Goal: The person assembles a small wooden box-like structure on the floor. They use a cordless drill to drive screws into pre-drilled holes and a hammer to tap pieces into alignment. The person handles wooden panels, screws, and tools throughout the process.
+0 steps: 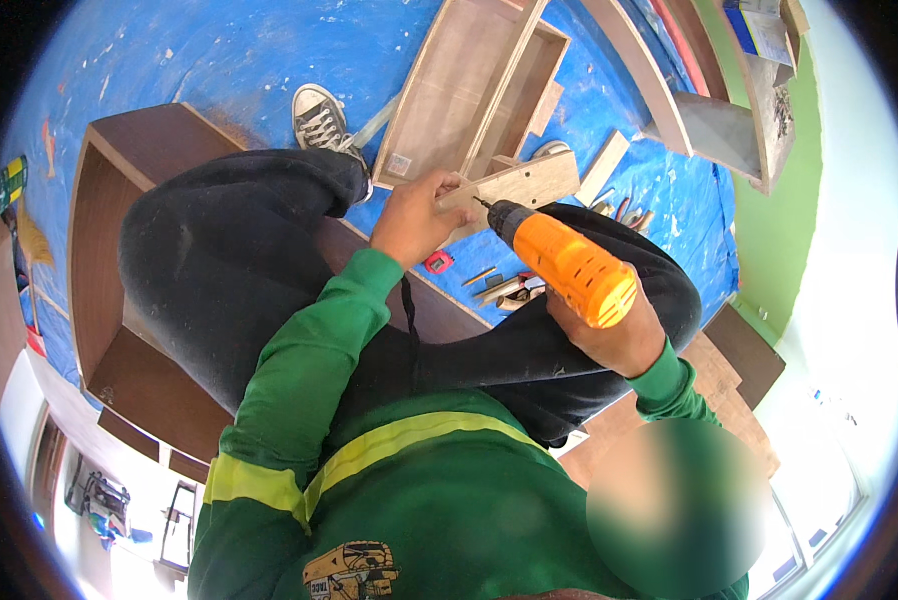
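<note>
My left hand (417, 216) is closed on the left end of a light wooden board (529, 184), fingers behind it and thumb in front. A dark hole shows in the board's face toward its far end. In my right hand (619, 335) is an orange and black cordless drill (569, 262), gripped by its handle. Its thin bit points at the board near my left thumb; I cannot tell whether the tip is in the wood. The drill's lower handle is hidden by my hand and leg.
An open wooden drawer box (439, 95) lies ahead on a blue sheet (229, 50). To the left stands a brown cabinet frame (119, 160). A red tape measure (438, 262), a pencil (479, 276) and several hand tools lie between and beside my legs. A loose wood strip (604, 168) is farther right.
</note>
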Demonstrator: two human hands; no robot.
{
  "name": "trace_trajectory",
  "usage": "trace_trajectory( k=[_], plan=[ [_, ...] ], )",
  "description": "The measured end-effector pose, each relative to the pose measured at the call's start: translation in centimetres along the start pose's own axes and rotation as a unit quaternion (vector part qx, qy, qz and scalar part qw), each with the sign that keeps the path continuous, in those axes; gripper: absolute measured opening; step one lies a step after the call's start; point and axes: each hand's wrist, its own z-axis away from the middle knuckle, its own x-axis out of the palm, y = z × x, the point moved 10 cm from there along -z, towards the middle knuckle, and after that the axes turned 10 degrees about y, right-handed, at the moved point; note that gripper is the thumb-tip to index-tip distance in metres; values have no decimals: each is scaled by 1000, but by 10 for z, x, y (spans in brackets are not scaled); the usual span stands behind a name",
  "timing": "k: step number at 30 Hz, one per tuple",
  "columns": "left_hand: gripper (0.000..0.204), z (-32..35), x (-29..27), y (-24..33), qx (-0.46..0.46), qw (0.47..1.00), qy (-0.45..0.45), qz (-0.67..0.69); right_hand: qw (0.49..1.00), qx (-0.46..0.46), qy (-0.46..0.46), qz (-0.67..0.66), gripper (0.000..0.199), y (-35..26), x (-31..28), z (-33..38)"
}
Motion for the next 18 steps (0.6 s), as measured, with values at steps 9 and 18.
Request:
trace_trajectory(
  k=[9,18],
  plan=[
    [53,1,-6,-7,-29,999,27,6,992,77,-52,-80,42,2,4,-10],
    [51,8,1,-10,-54,998,2,18,992,88,-80,-41,35,-18,3,-16]
  ],
)
